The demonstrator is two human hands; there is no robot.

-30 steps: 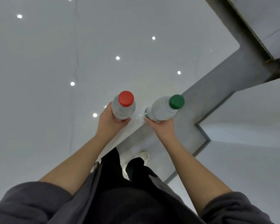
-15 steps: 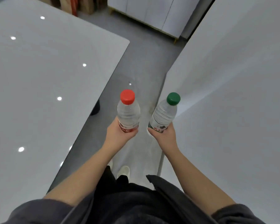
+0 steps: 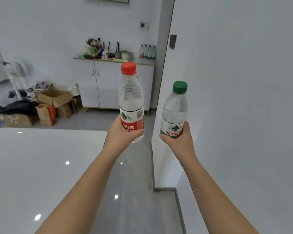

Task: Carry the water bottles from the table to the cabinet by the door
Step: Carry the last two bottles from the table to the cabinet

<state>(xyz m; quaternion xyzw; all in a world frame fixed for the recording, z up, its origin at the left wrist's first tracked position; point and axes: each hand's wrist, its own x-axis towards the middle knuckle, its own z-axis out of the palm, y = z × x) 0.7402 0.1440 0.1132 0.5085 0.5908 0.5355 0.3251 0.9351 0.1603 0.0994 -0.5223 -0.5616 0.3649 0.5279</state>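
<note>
The red-capped water bottle point(image 3: 131, 98) and the green-capped water bottle point(image 3: 175, 108) are made of clear, smooth plastic, and glossy labels are wrapped round them. The white desk point(image 3: 32, 166) is so shiny that lights are mirrored in it. The grey floor point(image 3: 134, 191) is glossy too. The boxes point(image 3: 52, 97) are made of dull brown cardboard. The cabinet point(image 3: 106, 88) is finished in matt white.

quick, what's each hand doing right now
Left hand: closed around the red-capped bottle, held upright.
Right hand: closed around the green-capped bottle, tilted slightly.
</note>
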